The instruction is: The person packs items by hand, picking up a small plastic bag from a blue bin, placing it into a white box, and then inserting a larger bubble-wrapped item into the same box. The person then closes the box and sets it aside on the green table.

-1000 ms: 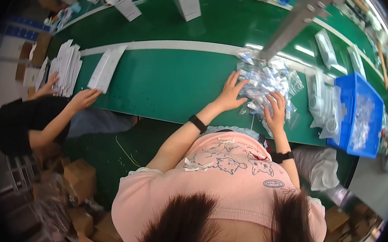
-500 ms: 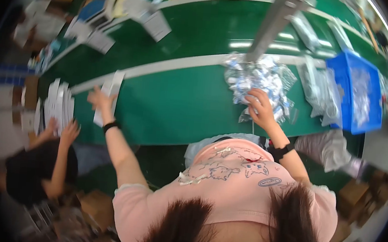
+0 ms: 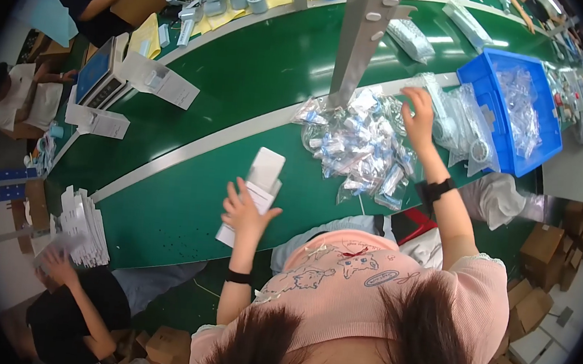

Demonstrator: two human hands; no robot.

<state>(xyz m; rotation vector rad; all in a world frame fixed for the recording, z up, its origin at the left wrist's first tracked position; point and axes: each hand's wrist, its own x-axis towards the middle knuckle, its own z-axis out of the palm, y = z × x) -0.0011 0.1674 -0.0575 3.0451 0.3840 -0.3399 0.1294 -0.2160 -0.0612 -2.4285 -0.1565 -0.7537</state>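
Observation:
A white folding carton (image 3: 265, 167) lies tilted on the green worktop, its lower end showing past my wrist. My left hand (image 3: 243, 214) rests over it, palm down, fingers spread and thumb stretched out. To the right is a heap of small clear plastic bags (image 3: 364, 147) with white and blue pieces inside. At the far right edge of that heap is my right hand (image 3: 418, 120), fingers apart and slightly bent, with nothing visible in them. Bubble-wrapped packs (image 3: 459, 124) lie just right of it.
A blue bin (image 3: 481, 77) holding clear bags stands at the right. A metal post (image 3: 360, 49) rises behind the heap. Stacked white cartons (image 3: 83, 226) lie at the left beside a co-worker's hand (image 3: 59, 267). Opened white boxes (image 3: 165, 82) stand across the belt.
My left hand has come rightward from the left side, and the white carton has come with it. My right hand has shifted from the heap's middle to its far right edge.

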